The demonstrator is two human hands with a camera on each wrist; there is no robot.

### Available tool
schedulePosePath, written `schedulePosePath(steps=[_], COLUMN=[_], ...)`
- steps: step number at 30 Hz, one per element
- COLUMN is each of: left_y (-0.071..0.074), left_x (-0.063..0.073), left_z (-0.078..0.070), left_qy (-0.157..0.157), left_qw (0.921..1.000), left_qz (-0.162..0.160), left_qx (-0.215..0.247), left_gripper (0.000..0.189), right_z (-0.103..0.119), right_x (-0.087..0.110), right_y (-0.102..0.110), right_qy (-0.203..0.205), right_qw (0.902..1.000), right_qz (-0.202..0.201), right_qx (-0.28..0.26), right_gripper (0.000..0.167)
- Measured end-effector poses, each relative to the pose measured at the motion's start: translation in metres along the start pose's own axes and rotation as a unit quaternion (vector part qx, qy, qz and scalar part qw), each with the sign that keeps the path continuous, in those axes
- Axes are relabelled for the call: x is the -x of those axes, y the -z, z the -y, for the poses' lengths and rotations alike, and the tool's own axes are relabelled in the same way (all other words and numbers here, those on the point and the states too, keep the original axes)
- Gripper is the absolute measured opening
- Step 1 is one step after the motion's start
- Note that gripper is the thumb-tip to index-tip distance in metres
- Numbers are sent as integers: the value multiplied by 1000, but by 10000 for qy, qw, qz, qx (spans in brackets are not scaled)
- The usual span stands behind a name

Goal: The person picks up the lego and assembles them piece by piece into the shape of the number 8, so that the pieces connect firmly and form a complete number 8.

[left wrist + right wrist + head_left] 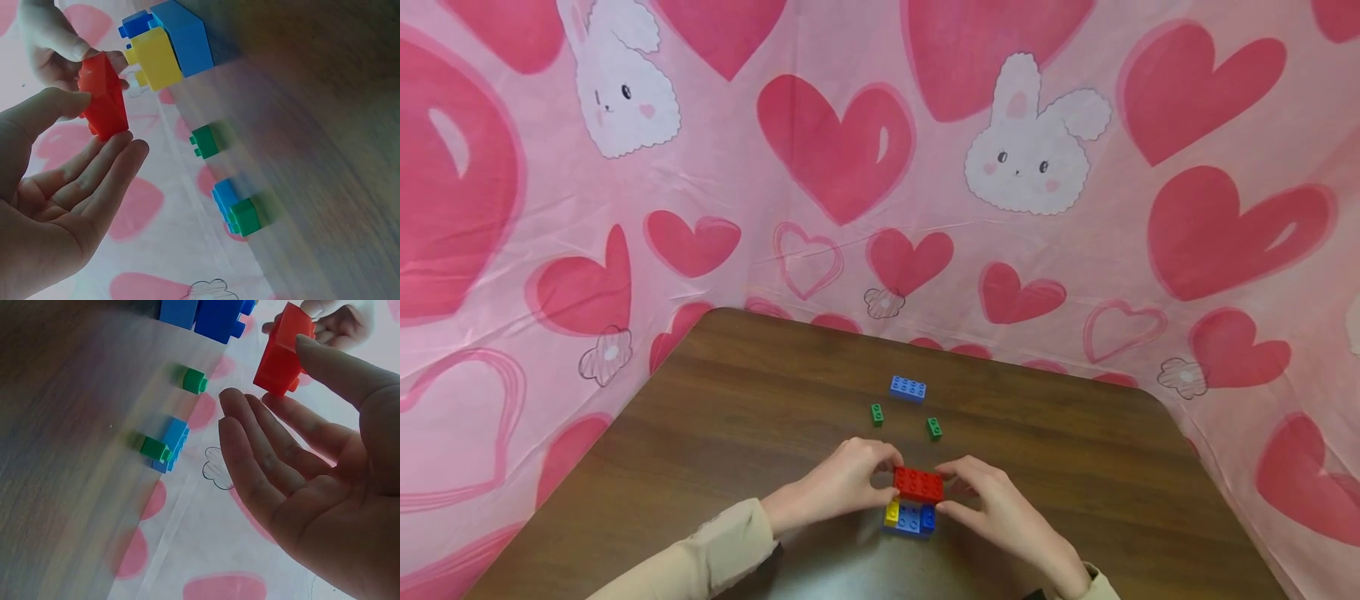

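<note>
A red toy brick (918,483) is held level between both hands, its studs upward. My left hand (842,483) pinches one short end of it between thumb and fingertips. At the other end, my right hand (1003,510) pinches it in the same way. Below the red brick stands a light blue brick (908,522) on the table. A yellow brick (156,59) sits on the left end of that blue one, and a small dark blue brick (136,25) on its right end. In the left wrist view a gap shows between the red brick and these two.
Farther back on the wooden table (760,392) lie two small green bricks, a left one (877,414) and a right one (934,428). Behind them is another light blue brick (907,387). A pink cloth (955,275) with hearts and rabbits hangs around the table.
</note>
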State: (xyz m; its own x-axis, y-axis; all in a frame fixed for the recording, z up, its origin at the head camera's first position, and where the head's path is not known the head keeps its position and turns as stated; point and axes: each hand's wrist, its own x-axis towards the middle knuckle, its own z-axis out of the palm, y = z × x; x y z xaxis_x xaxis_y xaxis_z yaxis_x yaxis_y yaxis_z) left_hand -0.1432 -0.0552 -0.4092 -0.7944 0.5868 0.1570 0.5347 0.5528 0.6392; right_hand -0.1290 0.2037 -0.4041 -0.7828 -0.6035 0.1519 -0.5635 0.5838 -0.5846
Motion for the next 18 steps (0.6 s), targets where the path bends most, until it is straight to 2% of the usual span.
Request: schedulePosePath(steps=[8,18], left_y=[-3,-4], left_x=[1,4], left_z=[-2,-3], left_qy=[-136,-128], left_qw=[9998,9998], left_qz=[-84,-4], left_qx=[-124,-124], left_gripper=[22,22], right_z=[2,0], right_x=[0,1], right_y=[-1,-4], right_qy=[79,1], right_qw=[9999,9996], right_qz=[42,203], right_qx=[-126,-206], right_gripper=[31,29])
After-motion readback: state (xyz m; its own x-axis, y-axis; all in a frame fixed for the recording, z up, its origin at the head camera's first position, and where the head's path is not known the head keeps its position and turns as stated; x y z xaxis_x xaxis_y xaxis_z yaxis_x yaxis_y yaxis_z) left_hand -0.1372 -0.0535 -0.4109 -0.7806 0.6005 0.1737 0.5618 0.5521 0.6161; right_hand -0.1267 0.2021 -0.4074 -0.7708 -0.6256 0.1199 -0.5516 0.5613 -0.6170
